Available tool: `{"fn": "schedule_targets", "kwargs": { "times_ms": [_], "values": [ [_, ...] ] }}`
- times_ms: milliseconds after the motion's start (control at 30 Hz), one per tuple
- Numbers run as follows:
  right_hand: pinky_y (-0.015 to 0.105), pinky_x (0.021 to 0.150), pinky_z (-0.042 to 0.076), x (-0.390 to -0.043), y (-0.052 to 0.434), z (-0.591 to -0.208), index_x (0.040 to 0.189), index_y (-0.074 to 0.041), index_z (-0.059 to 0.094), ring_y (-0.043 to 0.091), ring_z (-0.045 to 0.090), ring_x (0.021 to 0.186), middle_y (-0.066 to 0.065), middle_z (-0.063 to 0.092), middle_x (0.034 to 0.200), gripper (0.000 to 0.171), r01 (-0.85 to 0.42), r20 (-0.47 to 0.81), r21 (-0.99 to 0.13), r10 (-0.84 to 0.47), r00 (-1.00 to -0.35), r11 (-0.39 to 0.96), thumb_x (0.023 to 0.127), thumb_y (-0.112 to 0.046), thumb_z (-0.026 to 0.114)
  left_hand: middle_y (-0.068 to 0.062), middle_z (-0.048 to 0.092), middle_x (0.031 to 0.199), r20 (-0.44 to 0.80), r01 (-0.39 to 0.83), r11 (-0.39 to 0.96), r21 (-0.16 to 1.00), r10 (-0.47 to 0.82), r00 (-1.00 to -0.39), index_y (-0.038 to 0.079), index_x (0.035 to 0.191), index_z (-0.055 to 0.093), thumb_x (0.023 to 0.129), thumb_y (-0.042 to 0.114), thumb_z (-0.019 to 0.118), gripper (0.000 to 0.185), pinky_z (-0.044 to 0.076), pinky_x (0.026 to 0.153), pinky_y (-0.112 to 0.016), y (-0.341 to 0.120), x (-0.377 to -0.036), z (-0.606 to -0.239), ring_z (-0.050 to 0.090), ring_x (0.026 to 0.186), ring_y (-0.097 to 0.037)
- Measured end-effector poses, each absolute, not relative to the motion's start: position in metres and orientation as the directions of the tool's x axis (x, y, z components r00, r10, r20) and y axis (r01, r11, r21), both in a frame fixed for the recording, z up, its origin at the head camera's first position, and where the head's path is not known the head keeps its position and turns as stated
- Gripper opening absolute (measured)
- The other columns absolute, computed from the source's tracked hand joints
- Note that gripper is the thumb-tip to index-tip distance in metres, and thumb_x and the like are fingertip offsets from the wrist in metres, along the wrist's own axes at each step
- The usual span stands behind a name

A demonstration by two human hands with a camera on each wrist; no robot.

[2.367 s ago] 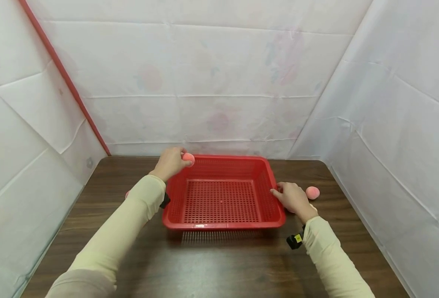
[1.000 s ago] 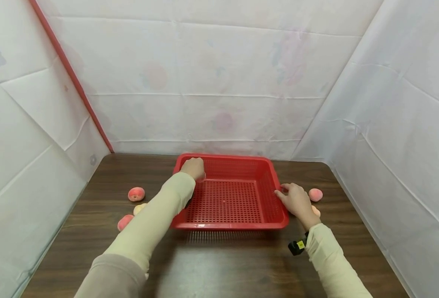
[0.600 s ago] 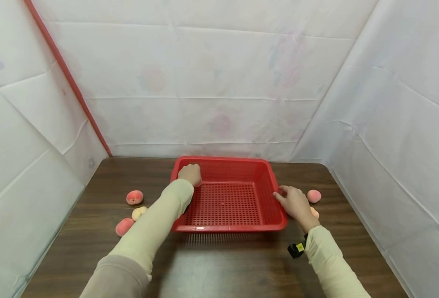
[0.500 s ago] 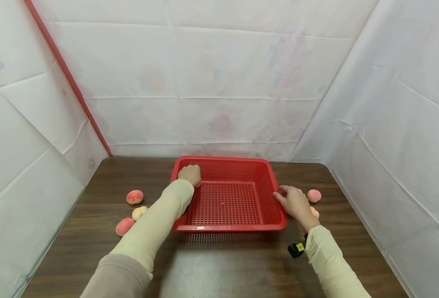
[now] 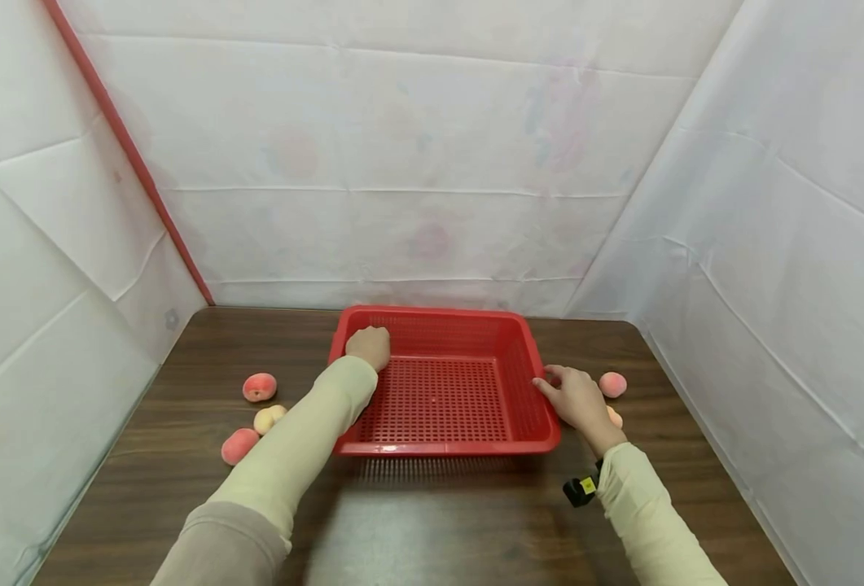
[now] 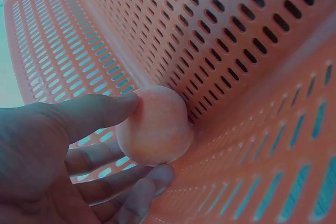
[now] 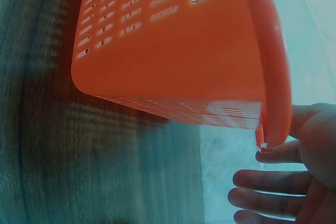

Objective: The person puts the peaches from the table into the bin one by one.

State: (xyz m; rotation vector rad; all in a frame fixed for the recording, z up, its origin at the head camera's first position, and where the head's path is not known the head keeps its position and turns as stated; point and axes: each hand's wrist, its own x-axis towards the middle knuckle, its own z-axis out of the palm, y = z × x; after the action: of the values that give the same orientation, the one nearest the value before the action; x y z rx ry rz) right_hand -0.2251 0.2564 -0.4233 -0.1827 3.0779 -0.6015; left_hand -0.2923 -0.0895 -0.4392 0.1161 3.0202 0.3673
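Observation:
A red plastic basket (image 5: 446, 448) with slotted walls and bottom stands on the table. My left hand (image 5: 370, 346) reaches into its far left corner. The left wrist view has the thumb on one side of a peach (image 6: 156, 127) and the fingers curled along its other side, with the peach set in the corner; from the head view the hand hides this fruit. At the basket's right side, my right hand (image 5: 576, 397) pinches the rim (image 7: 275, 61) between thumb and index finger, its other fingers loose beside the wall.
Left of the basket lie a red peach (image 5: 259, 387), a pale yellow peach (image 5: 269, 418) and another red peach (image 5: 240, 446), close by the left sleeve. On the right are a pink peach (image 5: 612, 384) and a pale one (image 5: 615, 417) partly behind the right wrist. White sheeting (image 5: 432, 146) encloses the table.
My left hand has carried a peach from above the basket's far left rim down into that corner, then stayed there. My right hand has kept its place on the right rim.

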Motion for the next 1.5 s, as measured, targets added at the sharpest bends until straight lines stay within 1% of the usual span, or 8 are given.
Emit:
{"fn": "schedule_targets", "kwargs": {
  "times_ms": [200, 433, 600, 767, 900, 1000, 1100, 1500],
  "values": [
    [0.04, 0.072, 0.055, -0.223, 0.259, -0.426, 0.127, 0.0, 0.062, 0.021, 0.067, 0.079, 0.014, 0.072, 0.098, 0.046, -0.108, 0.019, -0.391, -0.109, -0.994, 0.914, 0.095, -0.034, 0.06, -0.017, 0.071, 0.088, -0.093, 0.061, 0.966, 0.25, 0.087, -0.992, 0.002, 0.089, 0.068, 0.097, 0.005, 0.048, 0.021, 0.058, 0.071, -0.047, -0.083, -0.291, -0.44, 0.069, 0.089, -0.036],
    [0.039, 0.07, 0.055, -0.222, 0.259, -0.428, 0.127, 0.001, 0.061, 0.019, 0.066, 0.075, 0.015, 0.072, 0.096, 0.047, -0.1, 0.016, -0.408, -0.103, -0.995, 0.907, 0.095, -0.034, 0.06, -0.019, 0.07, 0.1, -0.065, 0.034, 0.971, 0.238, 0.051, -0.997, 0.002, 0.095, 0.069, 0.095, 0.006, 0.049, 0.021, 0.058, 0.078, -0.05, -0.083, -0.294, -0.439, 0.068, 0.097, -0.037],
    [0.038, 0.068, 0.055, -0.222, 0.259, -0.427, 0.128, 0.001, 0.059, 0.018, 0.066, 0.074, 0.015, 0.072, 0.097, 0.048, -0.089, 0.01, -0.409, -0.093, -0.996, 0.908, 0.096, -0.034, 0.059, -0.019, 0.069, 0.093, -0.066, 0.056, 0.969, 0.241, 0.074, -0.995, 0.001, 0.091, 0.067, 0.093, 0.004, 0.051, 0.016, 0.058, 0.066, -0.043, -0.087, -0.29, -0.428, 0.069, 0.085, -0.034],
    [0.038, 0.068, 0.055, -0.222, 0.26, -0.426, 0.128, 0.001, 0.059, 0.02, 0.067, 0.076, 0.016, 0.072, 0.097, 0.048, -0.091, 0.011, -0.405, -0.095, -0.995, 0.91, 0.096, -0.034, 0.059, -0.011, 0.065, 0.077, -0.072, 0.084, 0.959, 0.269, 0.107, -0.992, 0.005, 0.081, 0.061, 0.09, 0.001, 0.051, 0.014, 0.045, 0.053, -0.034, -0.089, -0.292, -0.422, 0.057, 0.068, -0.022],
    [0.038, 0.068, 0.055, -0.222, 0.26, -0.426, 0.127, 0.002, 0.059, 0.02, 0.067, 0.076, 0.017, 0.072, 0.098, 0.047, -0.096, 0.012, -0.414, -0.1, -0.995, 0.905, 0.096, -0.033, 0.059, -0.01, 0.067, 0.075, -0.046, 0.1, 0.946, 0.308, 0.12, -0.992, 0.005, 0.077, 0.063, 0.09, 0.003, 0.056, 0.015, 0.05, 0.058, -0.036, -0.092, -0.292, -0.415, 0.059, 0.068, -0.022],
    [0.038, 0.069, 0.056, -0.223, 0.259, -0.427, 0.126, 0.003, 0.06, 0.019, 0.067, 0.077, 0.016, 0.072, 0.099, 0.046, -0.101, 0.018, -0.423, -0.103, -0.994, 0.9, 0.096, -0.032, 0.06, -0.012, 0.072, 0.081, -0.009, 0.112, 0.939, 0.326, 0.122, -0.992, 0.004, 0.08, 0.069, 0.088, 0.007, 0.065, 0.01, 0.057, 0.073, -0.042, -0.096, -0.29, -0.409, 0.069, 0.079, -0.027],
    [0.038, 0.07, 0.056, -0.223, 0.257, -0.428, 0.125, 0.003, 0.061, 0.02, 0.068, 0.078, 0.015, 0.072, 0.1, 0.046, -0.105, 0.029, -0.429, -0.103, -0.994, 0.897, 0.096, -0.032, 0.06, -0.014, 0.074, 0.086, 0.028, 0.12, 0.937, 0.329, 0.117, -0.993, 0.002, 0.083, 0.072, 0.085, 0.011, 0.071, 0.009, 0.056, 0.085, -0.046, -0.101, -0.288, -0.405, 0.07, 0.09, -0.033],
    [0.046, 0.075, 0.055, -0.221, 0.256, -0.429, 0.122, 0.0, 0.065, 0.03, 0.066, 0.088, 0.018, 0.067, 0.101, 0.043, -0.14, 0.114, -0.401, -0.102, -0.988, 0.906, 0.094, -0.032, 0.062, -0.019, 0.071, 0.094, 0.077, 0.112, 0.932, 0.344, 0.09, -0.993, -0.001, 0.088, 0.068, 0.085, 0.015, 0.072, 0.017, 0.054, 0.084, -0.049, -0.111, -0.276, -0.388, 0.069, 0.093, -0.037]
  ]
}}
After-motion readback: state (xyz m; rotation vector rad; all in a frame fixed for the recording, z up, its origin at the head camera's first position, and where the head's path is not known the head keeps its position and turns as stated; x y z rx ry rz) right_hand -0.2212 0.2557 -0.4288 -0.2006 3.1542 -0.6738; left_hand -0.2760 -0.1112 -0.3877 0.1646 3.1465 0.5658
